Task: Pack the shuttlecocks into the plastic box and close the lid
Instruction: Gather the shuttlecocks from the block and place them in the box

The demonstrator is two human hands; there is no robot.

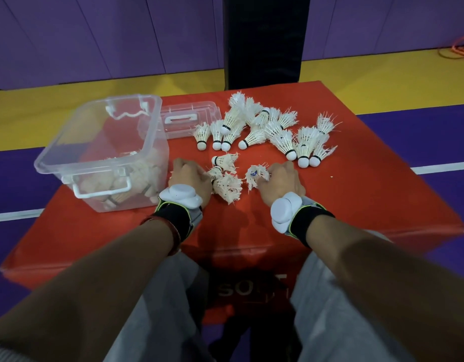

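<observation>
A clear plastic box (56, 152) stands open at the left of the red mat, with several shuttlecocks lying in its bottom. Its clear lid (189, 118) with a white handle lies flat behind it. A pile of white feather shuttlecocks (267, 129) spreads across the mat's far middle and right. My left hand (189, 178) grips worn shuttlecocks (227, 188) just right of the box. My right hand (280, 178) grips another shuttlecock (255, 175). One loose shuttlecock (224, 160) lies just beyond my hands.
The red padded mat (356, 199) is a raised block with edges close on every side. A black padded post (265, 40) rises behind it. Purple and yellow court floor surrounds it, and my knees sit below the front edge.
</observation>
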